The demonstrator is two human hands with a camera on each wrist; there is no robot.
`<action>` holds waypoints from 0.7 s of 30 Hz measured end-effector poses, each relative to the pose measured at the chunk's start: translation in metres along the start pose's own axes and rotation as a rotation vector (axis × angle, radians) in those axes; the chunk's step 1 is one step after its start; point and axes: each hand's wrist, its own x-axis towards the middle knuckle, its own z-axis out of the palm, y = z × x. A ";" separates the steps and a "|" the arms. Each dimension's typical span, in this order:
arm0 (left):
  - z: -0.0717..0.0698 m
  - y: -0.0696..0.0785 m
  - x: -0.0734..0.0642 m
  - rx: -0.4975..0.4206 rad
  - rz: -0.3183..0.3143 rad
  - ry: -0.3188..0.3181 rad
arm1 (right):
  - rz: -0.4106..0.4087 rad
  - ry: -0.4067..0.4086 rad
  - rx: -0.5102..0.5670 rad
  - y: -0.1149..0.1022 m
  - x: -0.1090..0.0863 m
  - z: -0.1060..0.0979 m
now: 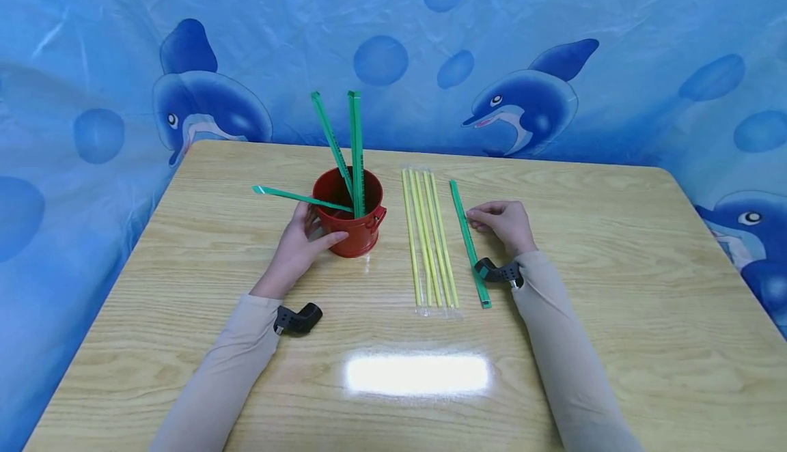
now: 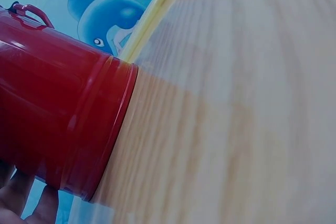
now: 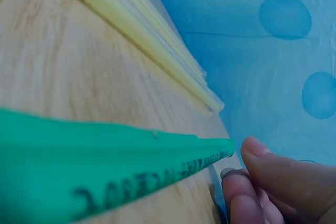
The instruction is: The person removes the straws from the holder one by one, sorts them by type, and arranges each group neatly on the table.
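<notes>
My left hand (image 1: 299,250) holds the red bucket (image 1: 353,242), its thumb on the near side and the other fingers round the left. Inside the bucket, several green-wrapped straws (image 1: 358,145) stand or lean; one slants out to the left above my hand. On the table lies a single green-wrapped straw (image 1: 469,244), with print along its side in the right wrist view. My right hand (image 1: 505,224) is just right of that straw, thumb and fingertips close to its upper half. In the right wrist view, a small gap shows between thumb (image 3: 258,148) and forefinger.
Several yellow straws (image 1: 430,240) in clear wrapping lie side by side between the bucket and the single green straw. The wooden table (image 1: 621,274) reaches back to a blue dolphin-print sheet (image 1: 295,22). Black wrist cameras (image 1: 299,319) sit on both wrists.
</notes>
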 end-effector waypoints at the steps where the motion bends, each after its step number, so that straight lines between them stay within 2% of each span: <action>1: 0.000 0.000 0.000 0.000 -0.001 0.000 | 0.004 -0.002 0.006 0.000 -0.001 0.000; 16: -0.004 -0.001 0.002 0.017 0.000 0.008 | 0.086 -0.104 0.212 -0.005 0.001 -0.015; 21: -0.001 -0.001 0.000 0.017 -0.004 0.001 | 0.042 -0.121 0.200 -0.012 -0.008 -0.015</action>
